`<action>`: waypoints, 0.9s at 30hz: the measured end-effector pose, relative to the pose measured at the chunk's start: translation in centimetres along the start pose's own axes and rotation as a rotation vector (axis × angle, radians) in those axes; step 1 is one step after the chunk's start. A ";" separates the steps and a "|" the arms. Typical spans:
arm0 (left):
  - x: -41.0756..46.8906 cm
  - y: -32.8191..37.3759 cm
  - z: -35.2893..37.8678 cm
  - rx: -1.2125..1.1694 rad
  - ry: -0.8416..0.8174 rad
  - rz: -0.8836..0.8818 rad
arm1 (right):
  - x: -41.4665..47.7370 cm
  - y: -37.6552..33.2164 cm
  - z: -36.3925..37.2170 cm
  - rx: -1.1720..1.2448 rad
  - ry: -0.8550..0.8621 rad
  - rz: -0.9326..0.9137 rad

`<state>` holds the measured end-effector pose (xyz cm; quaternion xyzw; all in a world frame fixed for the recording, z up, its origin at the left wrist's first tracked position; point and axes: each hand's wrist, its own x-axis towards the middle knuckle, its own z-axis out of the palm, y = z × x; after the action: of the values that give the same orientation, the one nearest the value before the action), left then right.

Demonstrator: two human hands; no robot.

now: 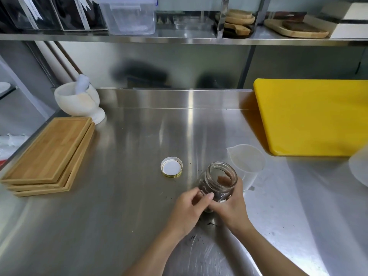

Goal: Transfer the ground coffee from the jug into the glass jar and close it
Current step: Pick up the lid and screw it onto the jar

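Note:
An open glass jar (221,179) with dark ground coffee in its lower part stands on the steel counter, its mouth uncovered. My right hand (232,208) wraps around the jar's right side and base. My left hand (189,208) touches the jar's left side with thumb and fingertips. The jar's lid (171,167) lies upside down on the counter, left of the jar, gold rim and white inside showing. A clear plastic jug (248,163) stands just behind and right of the jar and looks empty.
Stacked wooden boards (49,154) lie at the left, a white mortar with pestle (79,100) behind them. A yellow cutting board (314,116) covers the right rear. A white bowl edge (360,168) shows at far right. Coffee specks (211,224) dot the counter near my wrists.

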<state>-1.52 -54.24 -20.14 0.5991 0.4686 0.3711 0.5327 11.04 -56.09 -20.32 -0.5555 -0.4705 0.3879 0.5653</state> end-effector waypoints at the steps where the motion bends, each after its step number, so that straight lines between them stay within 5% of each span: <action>1: 0.0 0.1 0.1 -0.027 -0.019 -0.026 | 0.1 0.1 0.0 -0.007 -0.005 0.000; 9: -0.1 0.2 -1.1 -0.359 0.177 -0.050 | 0.9 -0.3 -0.6 0.009 -0.259 0.091; 13: -0.1 0.1 -2.4 -0.353 0.261 0.000 | 0.9 -0.5 0.3 0.084 -0.103 0.139; 17: -0.2 0.3 -3.4 -0.278 0.257 0.030 | 0.6 0.1 1.2 0.022 -0.386 0.165; 21: -0.5 0.0 -4.6 -0.239 0.237 0.043 | 1.1 0.1 1.3 0.086 -0.320 0.183; 24: -0.8 -0.3 -5.1 -0.222 0.203 0.030 | 0.8 0.2 1.1 0.001 -0.555 0.169; 27: -0.7 -0.8 -5.3 -0.199 0.224 0.014 | 1.3 0.3 0.4 0.057 -0.400 0.217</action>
<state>-6.89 -53.38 -20.01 0.5015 0.4816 0.4840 0.5313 11.04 -54.70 -20.51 -0.4988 -0.4995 0.5619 0.4312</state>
